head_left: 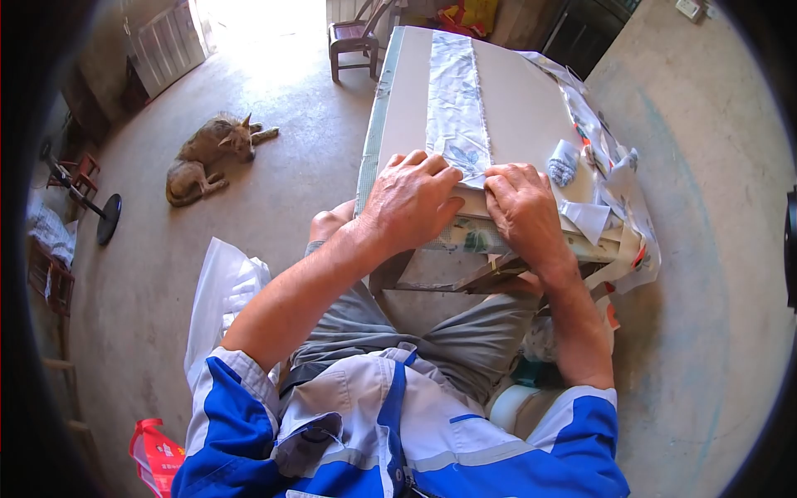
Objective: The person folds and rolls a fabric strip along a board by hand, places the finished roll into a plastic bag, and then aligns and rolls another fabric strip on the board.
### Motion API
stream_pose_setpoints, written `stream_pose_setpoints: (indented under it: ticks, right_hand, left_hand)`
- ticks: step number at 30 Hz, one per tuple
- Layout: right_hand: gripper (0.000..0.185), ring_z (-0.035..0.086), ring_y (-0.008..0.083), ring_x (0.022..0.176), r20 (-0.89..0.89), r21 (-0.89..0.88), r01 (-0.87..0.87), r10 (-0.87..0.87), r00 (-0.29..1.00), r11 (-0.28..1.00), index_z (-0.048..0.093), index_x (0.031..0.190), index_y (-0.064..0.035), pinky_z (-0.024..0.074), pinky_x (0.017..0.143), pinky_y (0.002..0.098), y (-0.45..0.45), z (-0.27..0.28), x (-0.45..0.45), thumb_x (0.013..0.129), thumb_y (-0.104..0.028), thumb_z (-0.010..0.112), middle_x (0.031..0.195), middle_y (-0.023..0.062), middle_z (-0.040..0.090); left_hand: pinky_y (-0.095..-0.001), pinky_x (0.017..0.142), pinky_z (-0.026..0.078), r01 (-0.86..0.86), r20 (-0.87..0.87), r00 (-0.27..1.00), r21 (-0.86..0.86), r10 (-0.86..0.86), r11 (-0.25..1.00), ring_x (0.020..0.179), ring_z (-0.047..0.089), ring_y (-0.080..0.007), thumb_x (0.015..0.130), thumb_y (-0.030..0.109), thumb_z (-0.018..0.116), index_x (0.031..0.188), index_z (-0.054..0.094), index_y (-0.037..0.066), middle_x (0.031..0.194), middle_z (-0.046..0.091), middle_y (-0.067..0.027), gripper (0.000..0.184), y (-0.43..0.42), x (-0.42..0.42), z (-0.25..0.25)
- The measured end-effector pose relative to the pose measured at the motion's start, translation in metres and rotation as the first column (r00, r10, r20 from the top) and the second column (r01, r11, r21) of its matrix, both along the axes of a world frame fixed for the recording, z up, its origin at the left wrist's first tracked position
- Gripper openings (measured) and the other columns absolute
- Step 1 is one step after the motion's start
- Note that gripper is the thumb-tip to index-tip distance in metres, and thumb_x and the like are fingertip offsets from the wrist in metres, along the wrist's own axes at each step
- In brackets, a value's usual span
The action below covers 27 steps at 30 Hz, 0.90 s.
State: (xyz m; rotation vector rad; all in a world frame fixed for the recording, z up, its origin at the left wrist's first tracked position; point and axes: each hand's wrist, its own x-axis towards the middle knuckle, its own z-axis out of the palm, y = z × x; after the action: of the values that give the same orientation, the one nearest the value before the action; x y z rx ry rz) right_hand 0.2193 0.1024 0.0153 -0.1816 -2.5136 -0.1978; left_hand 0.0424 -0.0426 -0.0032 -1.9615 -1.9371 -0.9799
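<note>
On the white board point(525, 100), the leaf-printed fabric strip point(455, 91) runs beyond both hands; left hand point(415, 197) and right hand point(521, 203) curl over its end at the board's near edge, whether gripping I cannot tell.

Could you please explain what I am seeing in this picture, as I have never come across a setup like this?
There is no machine here: a person works with two bare hands, and the single picture comes from a camera worn on the head, looking forward and down. The left hand and right hand meet the near end of a pale, blue-printed strip laid lengthwise on a white tabletop. Whether each grip pinches the strip or only presses it is hard to tell. To the right lie a small patterned roll and loose white scraps. Beyond the table, a dog lies on the floor.
</note>
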Motion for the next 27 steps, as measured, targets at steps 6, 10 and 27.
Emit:
stream_pose_setpoints:
  ticks: [6,10,27]
  right_hand:
    - [0.019,0.065,0.0285,0.113,-0.028,-0.100,-0.022,0.019,0.999,0.995,0.070,0.108,-0.0052,0.0465,0.098,0.0436,0.001,-0.007,0.004,0.090,-0.011,0.073,0.114,0.0084,0.072]
    - [0.022,0.065,0.0284,0.116,-0.067,-0.136,-0.067,0.058,0.996,0.988,0.070,0.111,-0.0055,0.0456,0.100,0.0439,0.000,-0.006,0.008,0.090,-0.011,0.074,0.115,0.0088,0.073]
    - [0.018,0.071,0.0309,0.094,-0.188,-0.473,-0.088,-0.003,0.982,0.877,0.072,0.113,-0.0056,0.0531,0.087,0.0405,0.018,-0.020,0.002,0.095,-0.006,0.072,0.100,0.0138,0.075]
  left_hand:
    - [-0.0461,0.097,0.050,-0.020,-0.035,0.999,0.013,0.020,1.000,0.106,0.067,-0.0286,0.094,0.016,0.071,0.104,0.077,0.007,0.108,0.074,-0.0077,0.014,0.006,-0.011,-0.003]
    - [-0.0455,0.096,0.051,-0.002,-0.031,1.000,0.046,0.003,0.999,0.104,0.068,-0.0283,0.095,0.014,0.069,0.101,0.078,0.007,0.106,0.074,-0.0075,0.012,0.004,-0.009,-0.005]
    - [-0.0442,0.093,0.056,-0.004,0.136,0.991,-0.014,0.005,1.000,0.104,0.069,-0.0318,0.094,0.015,0.069,0.108,0.073,0.006,0.106,0.076,-0.0118,0.017,0.004,-0.022,0.003]
